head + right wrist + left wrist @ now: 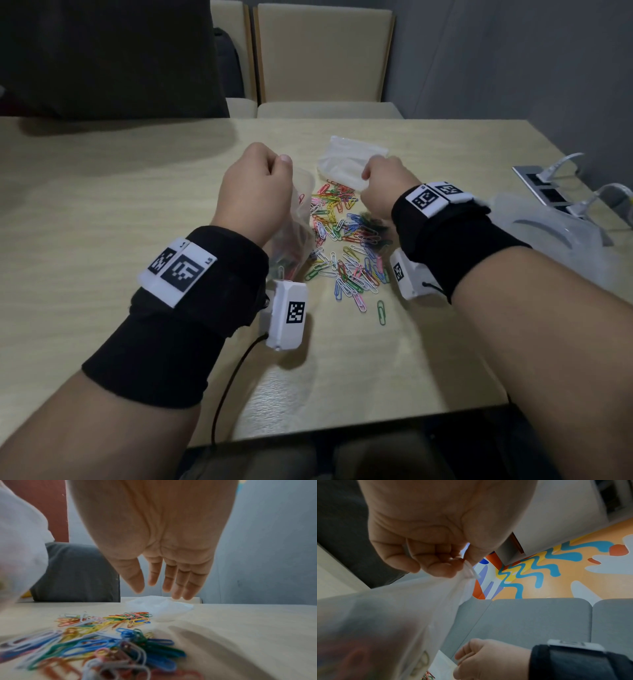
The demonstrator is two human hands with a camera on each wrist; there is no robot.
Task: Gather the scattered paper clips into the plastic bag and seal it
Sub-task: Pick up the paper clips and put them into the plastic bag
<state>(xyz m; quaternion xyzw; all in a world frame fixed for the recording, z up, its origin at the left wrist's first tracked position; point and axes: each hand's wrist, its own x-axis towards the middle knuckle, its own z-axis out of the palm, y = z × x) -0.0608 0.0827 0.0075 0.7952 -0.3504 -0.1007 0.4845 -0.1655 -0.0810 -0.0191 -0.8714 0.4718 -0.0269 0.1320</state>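
Several coloured paper clips [346, 240] lie scattered in a heap mid-table, blurred and close in the right wrist view [102, 642]. My left hand [274, 168] pinches the top edge of a clear plastic bag [294, 240], which hangs down with some clips inside. The pinch [460, 561] and the bag's film [402, 608] show in the left wrist view. My right hand [376, 174] hovers over the far side of the heap, its fingers [176, 582] straight and holding nothing. A second empty plastic bag [346, 157] lies just beyond it.
A clear plastic container [555, 233] sits at the table's right side, with a socket panel and white cables [548, 192] behind it. Chairs [325, 58] stand at the far edge. The wooden table [102, 205] stretches bare to the left.
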